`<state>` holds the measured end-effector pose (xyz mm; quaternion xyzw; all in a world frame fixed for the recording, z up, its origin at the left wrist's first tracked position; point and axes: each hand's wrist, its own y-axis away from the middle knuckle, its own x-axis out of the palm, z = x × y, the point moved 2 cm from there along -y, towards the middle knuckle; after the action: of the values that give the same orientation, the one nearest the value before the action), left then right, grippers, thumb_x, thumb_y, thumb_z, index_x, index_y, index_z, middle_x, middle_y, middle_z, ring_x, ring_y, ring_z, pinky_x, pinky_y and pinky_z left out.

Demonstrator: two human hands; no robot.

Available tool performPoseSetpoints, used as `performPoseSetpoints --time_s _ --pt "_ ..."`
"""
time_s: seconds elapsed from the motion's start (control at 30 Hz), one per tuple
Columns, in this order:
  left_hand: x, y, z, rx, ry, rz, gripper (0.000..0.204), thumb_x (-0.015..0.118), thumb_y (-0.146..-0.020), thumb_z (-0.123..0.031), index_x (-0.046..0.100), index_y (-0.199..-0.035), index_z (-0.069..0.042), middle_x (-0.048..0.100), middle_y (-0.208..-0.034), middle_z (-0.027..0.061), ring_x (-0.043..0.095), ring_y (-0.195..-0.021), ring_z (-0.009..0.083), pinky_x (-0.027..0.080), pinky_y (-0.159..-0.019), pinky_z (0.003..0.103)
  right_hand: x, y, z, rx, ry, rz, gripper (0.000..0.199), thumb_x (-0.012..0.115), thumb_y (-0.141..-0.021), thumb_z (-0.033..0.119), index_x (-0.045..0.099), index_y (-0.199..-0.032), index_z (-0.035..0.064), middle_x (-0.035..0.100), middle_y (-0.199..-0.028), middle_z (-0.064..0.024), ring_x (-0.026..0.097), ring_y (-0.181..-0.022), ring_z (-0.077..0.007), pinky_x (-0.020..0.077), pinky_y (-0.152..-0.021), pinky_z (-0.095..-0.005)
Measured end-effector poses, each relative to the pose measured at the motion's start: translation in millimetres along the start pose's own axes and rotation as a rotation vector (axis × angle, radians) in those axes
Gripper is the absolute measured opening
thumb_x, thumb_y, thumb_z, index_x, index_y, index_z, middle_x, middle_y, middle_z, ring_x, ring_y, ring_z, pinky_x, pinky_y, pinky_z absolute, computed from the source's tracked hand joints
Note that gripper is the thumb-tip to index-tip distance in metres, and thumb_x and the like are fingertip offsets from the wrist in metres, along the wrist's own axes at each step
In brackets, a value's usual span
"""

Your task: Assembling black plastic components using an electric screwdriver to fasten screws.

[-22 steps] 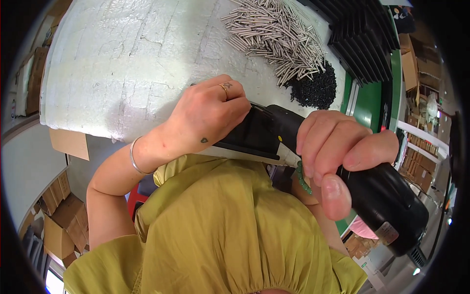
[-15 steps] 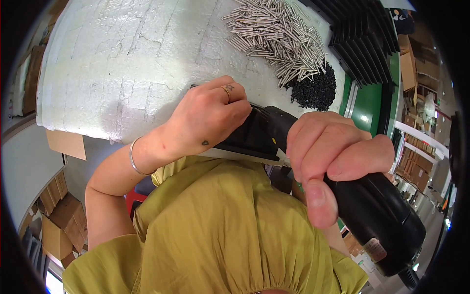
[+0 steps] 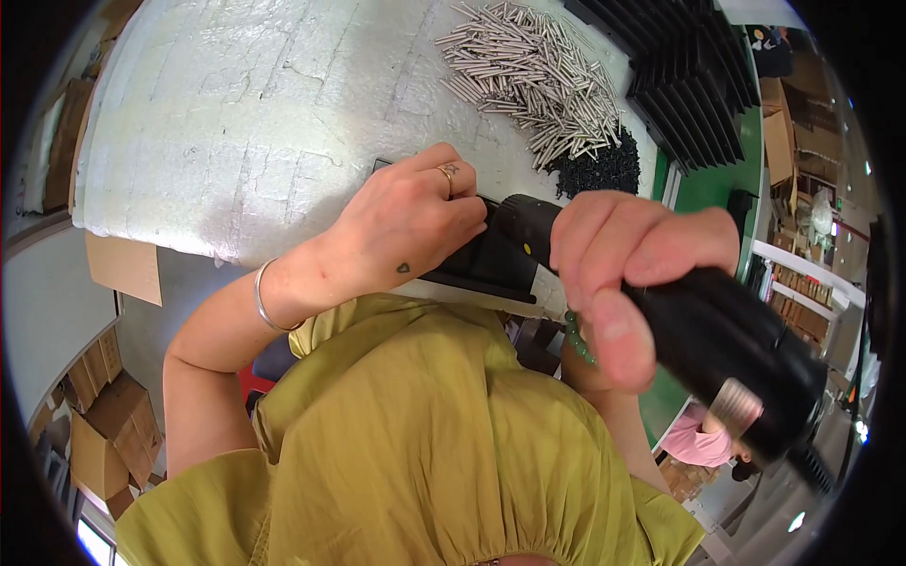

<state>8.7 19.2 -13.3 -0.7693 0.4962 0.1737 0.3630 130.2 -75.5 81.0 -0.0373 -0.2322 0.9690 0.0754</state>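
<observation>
A black electric screwdriver (image 3: 736, 344) is gripped in my right hand (image 3: 632, 259), with its nose slanting toward my left hand and its cord trailing from the rear end. My left hand (image 3: 415, 217) is closed over a flat black part with raised edges (image 3: 491, 259) at the near edge of the worktable. Whatever lies between my left fingertips is hidden from view. The screwdriver's nose is right beside those fingers, over the black part; its tip cannot be made out.
Beyond my hands, a heap of thin silver metal pins (image 3: 538, 80) lies on the white wrapped tabletop (image 3: 236, 123). Small black screw-like pieces (image 3: 599, 172) are piled beside it. Stacked black panels (image 3: 694, 99) stand at the far right. Cardboard boxes (image 3: 118, 429) sit lower left; a person in pink (image 3: 696, 439) is behind, lower right.
My right hand and the screwdriver have moved slightly up and left, with the handle swinging a little. The left hand stays closed at the black part. A person in pink has come into view.
</observation>
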Motion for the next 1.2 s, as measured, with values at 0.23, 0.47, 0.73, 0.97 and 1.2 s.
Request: performPoseSetpoints --time_s 0.23,0.47,0.73,0.97,1.2 --pt "-20 -1 -19 -0.029 -0.147 0.025 0.059 0.082 -0.056 -0.018 0.057 -0.108 -0.006 0.058 -0.093 0.0087 0.055 -0.089 0.0272 0.046 -0.08 0.035 -36 7 33 -0.179 -0.212 -0.275 0.025 0.052 -0.072 0.009 0.052 -0.098 0.0085 0.044 -0.061 0.005 0.042 -0.056 -0.0066 0.032 -0.059 -0.0248" --pt "-88 -4 17 -0.619 1.142 0.067 0.064 0.074 -0.072 -0.015 0.045 -0.128 -0.008 0.061 -0.099 0.0061 0.054 -0.086 0.0109 0.045 -0.076 0.024 -84 42 40 -0.317 -0.155 -0.586 0.027 0.049 -0.076 0.011 0.046 -0.103 0.0041 0.038 -0.061 0.0019 0.039 -0.056 -0.0092 0.0315 -0.06 -0.0271" --pt "-173 23 91 -0.396 -0.809 -0.221 0.074 0.081 -0.063 -0.026 0.046 -0.126 -0.008 0.062 -0.1 0.0133 0.059 -0.085 0.0241 0.048 -0.075 0.036 -89 55 25 -0.287 -0.094 -0.761 0.026 0.052 -0.075 0.009 0.042 -0.099 0.0046 0.038 -0.059 0.0014 0.037 -0.05 -0.0083 0.0343 -0.057 -0.0245" --pt "-189 -83 98 -0.152 -0.753 0.01 0.079 0.083 -0.059 -0.036 0.05 -0.126 -0.008 0.046 -0.13 0.0218 0.039 -0.123 0.0394 0.035 -0.101 0.045 -87 53 28 -0.282 -0.055 -0.779 0.027 0.053 -0.074 0.009 0.04 -0.097 0.0045 0.039 -0.057 0.0002 0.037 -0.047 -0.009 0.0357 -0.052 -0.0244" --pt "-149 -247 184 0.145 -0.625 0.203 0.095 0.081 -0.053 -0.051 0.049 -0.128 -0.003 0.049 -0.128 0.0191 0.043 -0.122 0.0356 0.035 -0.103 0.039 -80 73 42 -0.249 -0.005 -0.866 0.029 0.056 -0.073 0.009 0.039 -0.096 0.0041 0.039 -0.057 -0.001 0.037 -0.044 -0.0103 0.0365 -0.051 -0.0252"
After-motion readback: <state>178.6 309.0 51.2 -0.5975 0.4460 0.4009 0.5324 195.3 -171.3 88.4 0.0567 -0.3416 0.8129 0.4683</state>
